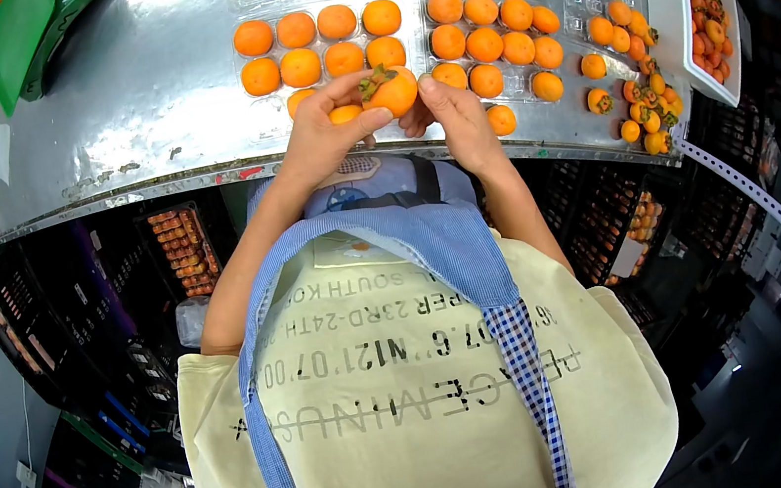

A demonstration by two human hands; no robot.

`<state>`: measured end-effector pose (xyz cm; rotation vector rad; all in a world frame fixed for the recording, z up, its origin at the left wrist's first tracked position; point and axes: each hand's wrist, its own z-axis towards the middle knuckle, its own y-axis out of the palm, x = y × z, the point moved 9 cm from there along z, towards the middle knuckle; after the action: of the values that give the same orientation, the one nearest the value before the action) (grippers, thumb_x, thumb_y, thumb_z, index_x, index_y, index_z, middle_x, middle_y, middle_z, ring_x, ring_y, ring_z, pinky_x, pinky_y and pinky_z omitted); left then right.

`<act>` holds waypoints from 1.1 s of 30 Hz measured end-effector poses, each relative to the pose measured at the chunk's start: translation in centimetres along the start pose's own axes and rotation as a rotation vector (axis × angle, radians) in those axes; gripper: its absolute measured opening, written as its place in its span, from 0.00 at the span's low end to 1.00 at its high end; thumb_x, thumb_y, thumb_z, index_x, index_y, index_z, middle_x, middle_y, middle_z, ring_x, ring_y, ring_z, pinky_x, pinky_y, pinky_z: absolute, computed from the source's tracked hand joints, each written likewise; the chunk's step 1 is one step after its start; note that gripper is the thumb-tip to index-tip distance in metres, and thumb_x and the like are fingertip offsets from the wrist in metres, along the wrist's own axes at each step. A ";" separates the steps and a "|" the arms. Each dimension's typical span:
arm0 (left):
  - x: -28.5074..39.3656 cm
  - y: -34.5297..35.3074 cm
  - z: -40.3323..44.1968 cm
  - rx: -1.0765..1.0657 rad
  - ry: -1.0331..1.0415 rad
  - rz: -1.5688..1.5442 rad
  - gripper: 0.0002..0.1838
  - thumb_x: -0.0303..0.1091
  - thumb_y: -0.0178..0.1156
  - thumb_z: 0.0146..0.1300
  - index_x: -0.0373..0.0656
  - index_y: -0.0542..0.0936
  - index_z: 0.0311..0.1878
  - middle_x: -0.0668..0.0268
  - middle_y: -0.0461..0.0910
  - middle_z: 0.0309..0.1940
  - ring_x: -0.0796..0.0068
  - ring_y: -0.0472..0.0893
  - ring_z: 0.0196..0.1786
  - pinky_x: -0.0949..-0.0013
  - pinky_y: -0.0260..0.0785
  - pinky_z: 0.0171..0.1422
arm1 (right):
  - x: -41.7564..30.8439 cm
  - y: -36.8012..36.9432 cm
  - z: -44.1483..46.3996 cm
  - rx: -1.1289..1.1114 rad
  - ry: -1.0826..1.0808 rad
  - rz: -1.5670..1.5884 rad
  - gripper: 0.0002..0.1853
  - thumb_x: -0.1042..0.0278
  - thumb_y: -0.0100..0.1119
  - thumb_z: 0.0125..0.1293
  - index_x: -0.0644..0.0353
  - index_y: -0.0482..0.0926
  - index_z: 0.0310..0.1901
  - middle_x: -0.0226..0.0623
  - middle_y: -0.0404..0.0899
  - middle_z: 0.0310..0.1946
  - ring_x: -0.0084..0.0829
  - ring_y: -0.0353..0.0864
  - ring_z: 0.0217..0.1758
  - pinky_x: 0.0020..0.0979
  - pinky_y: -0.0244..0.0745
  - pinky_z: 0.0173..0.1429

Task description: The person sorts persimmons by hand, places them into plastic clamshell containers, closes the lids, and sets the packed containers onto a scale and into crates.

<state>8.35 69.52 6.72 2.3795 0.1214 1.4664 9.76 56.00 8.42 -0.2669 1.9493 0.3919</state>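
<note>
My left hand [327,135] grips a persimmon [398,95] between thumb and fingers above the front of the table. Its green leafy top faces up and to the left. Close by its right side is my right hand [461,119], with the thumb raised and the fingers curled; whether they pinch anything is hidden. Beneath and behind my left hand, a clear plastic tray [316,17] bears rows of persimmons. Another clear tray [417,30] of persimmons lies beyond my right hand, its front row only partly filled. One persimmon [501,120] rests near the table edge.
Loose persimmons [652,112] are heaped at the table's right end beside a white bin [668,5] of more fruit. A green plastic object [33,45] stands at the far left of the metal table [139,90]. Black crates [596,215] are stacked below.
</note>
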 end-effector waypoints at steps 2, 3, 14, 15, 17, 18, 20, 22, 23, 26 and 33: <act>-0.2 0.3 0.0 -0.006 -0.017 -0.060 0.27 0.29 0.68 0.54 0.34 0.73 0.58 0.62 0.80 0.42 0.81 0.78 0.34 0.78 0.73 0.36 | -0.3 -0.4 0.1 0.024 -0.016 -0.027 0.20 0.53 0.47 0.71 0.66 0.76 0.39 0.32 0.77 0.26 0.21 0.75 0.29 0.23 0.72 0.36; -0.3 0.4 0.0 -0.010 -0.025 -0.091 0.27 0.30 0.68 0.55 0.34 0.73 0.57 0.62 0.80 0.42 0.81 0.78 0.33 0.78 0.72 0.34 | -0.4 -0.5 0.1 0.036 -0.023 -0.040 0.19 0.54 0.48 0.71 0.66 0.75 0.40 0.32 0.77 0.27 0.21 0.75 0.29 0.23 0.71 0.36; 0.2 0.7 -0.1 -0.022 0.053 0.047 0.26 0.29 0.71 0.51 0.36 0.75 0.54 0.63 0.80 0.43 0.78 0.78 0.45 0.75 0.72 0.49 | -2.1 0.0 -0.3 0.138 -0.208 -0.337 0.17 0.57 0.53 0.67 0.64 0.72 0.45 0.37 0.77 0.27 0.22 0.77 0.27 0.24 0.71 0.32; 0.1 0.7 -0.1 -0.024 0.045 0.050 0.26 0.30 0.71 0.51 0.36 0.75 0.53 0.63 0.80 0.43 0.78 0.78 0.45 0.75 0.72 0.49 | -1.9 -0.2 -0.3 0.146 -0.186 -0.377 0.16 0.57 0.52 0.67 0.64 0.72 0.44 0.37 0.77 0.26 0.23 0.77 0.26 0.24 0.71 0.31; -0.1 0.8 -0.1 -0.038 0.011 0.041 0.26 0.30 0.71 0.51 0.35 0.75 0.54 0.64 0.80 0.43 0.78 0.78 0.45 0.75 0.72 0.49 | -1.8 -0.4 -0.2 0.150 -0.127 -0.317 0.15 0.57 0.49 0.69 0.64 0.73 0.43 0.36 0.77 0.25 0.23 0.76 0.24 0.23 0.70 0.30; -0.2 0.8 -0.1 -0.044 -0.005 0.037 0.26 0.30 0.70 0.51 0.35 0.75 0.54 0.64 0.80 0.43 0.78 0.78 0.45 0.75 0.72 0.49 | -1.7 -0.5 -0.1 0.152 -0.098 -0.287 0.15 0.57 0.48 0.70 0.63 0.73 0.42 0.36 0.76 0.24 0.23 0.76 0.23 0.23 0.70 0.29; -0.3 0.8 -0.3 -0.024 -0.022 0.033 0.27 0.29 0.70 0.51 0.37 0.75 0.55 0.63 0.79 0.45 0.77 0.78 0.47 0.74 0.72 0.51 | -1.3 -0.7 0.2 0.149 -0.105 -0.198 0.16 0.56 0.46 0.71 0.63 0.73 0.42 0.36 0.77 0.24 0.24 0.76 0.22 0.23 0.71 0.28; 0.7 1.0 -0.3 -0.001 0.073 0.078 0.28 0.29 0.70 0.50 0.39 0.75 0.56 0.63 0.79 0.47 0.75 0.78 0.49 0.73 0.71 0.53 | -0.7 -0.7 0.4 0.132 -0.055 -0.066 0.17 0.55 0.46 0.71 0.64 0.73 0.42 0.36 0.78 0.25 0.25 0.77 0.22 0.23 0.73 0.29; 1.6 1.2 -0.3 0.011 0.177 0.124 0.29 0.28 0.70 0.49 0.41 0.75 0.57 0.63 0.78 0.48 0.75 0.77 0.50 0.72 0.71 0.54 | -0.3 -0.7 0.4 0.116 -0.003 0.023 0.18 0.54 0.46 0.71 0.64 0.74 0.43 0.37 0.78 0.26 0.26 0.79 0.23 0.24 0.74 0.29; 3.5 1.4 -0.8 0.008 0.341 0.326 0.32 0.26 0.70 0.46 0.45 0.74 0.59 0.63 0.77 0.51 0.73 0.77 0.53 0.71 0.69 0.57 | 1.3 0.4 0.1 -0.025 0.184 0.294 0.21 0.53 0.48 0.70 0.66 0.73 0.47 0.40 0.80 0.30 0.29 0.82 0.28 0.25 0.77 0.32; 4.4 1.2 -1.2 0.046 0.399 0.527 0.37 0.22 0.70 0.42 0.45 0.72 0.61 0.62 0.76 0.52 0.74 0.78 0.44 0.72 0.70 0.53 | 1.7 1.0 -0.7 -0.159 0.188 0.485 0.24 0.56 0.55 0.67 0.66 0.69 0.56 0.44 0.78 0.46 0.33 0.82 0.45 0.28 0.79 0.43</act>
<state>9.17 69.74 11.34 2.2165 -0.4117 2.1846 8.15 56.58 7.30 0.0777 2.1645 0.8661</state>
